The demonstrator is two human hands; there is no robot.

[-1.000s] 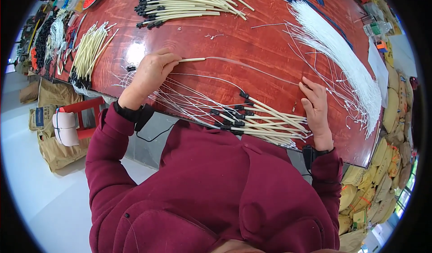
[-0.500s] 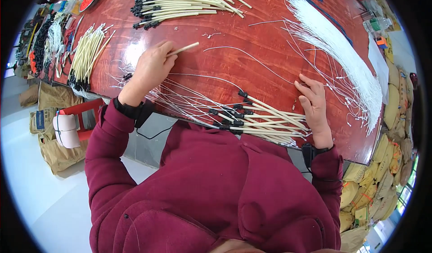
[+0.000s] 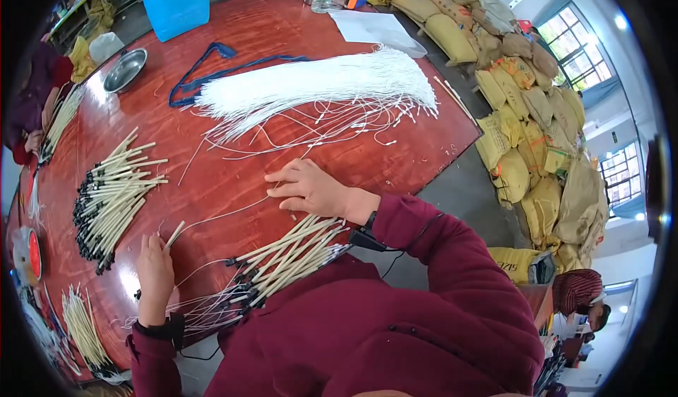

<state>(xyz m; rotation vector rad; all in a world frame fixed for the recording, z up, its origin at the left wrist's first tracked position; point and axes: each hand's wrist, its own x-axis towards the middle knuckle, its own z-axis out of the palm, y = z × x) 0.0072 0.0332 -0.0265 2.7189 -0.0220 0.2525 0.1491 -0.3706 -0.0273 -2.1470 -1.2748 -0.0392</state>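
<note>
My left hand (image 3: pixel 155 273) is closed round a thin cream tube (image 3: pixel 176 233), whose pale end sticks up past the fingers. Between that end and my right hand (image 3: pixel 305 189) a white cord (image 3: pixel 229 213) runs in a shallow curve. The cord meets the fingertips of my right hand, which seem to pinch it; the other fingers are partly spread. Just below my right hand lies a loose group of cream tubes (image 3: pixel 289 256) with black ends at the table edge. White cords trail left from these black ends, toward my left wrist.
A thick bundle of white cords (image 3: pixel 296 86) lies beyond my hands, with a blue strap (image 3: pixel 191 90) beside it. More black-ended tubes (image 3: pixel 116 203) are piled on the left. A metal bowl (image 3: pixel 126 70) and blue bag (image 3: pixel 178 7) stand farther off. Another person (image 3: pixel 35 107) works at far left.
The view has swung to the right. The cord's left end, apart from the tube before, now reaches its tip. My left hand still holds the tube.
</note>
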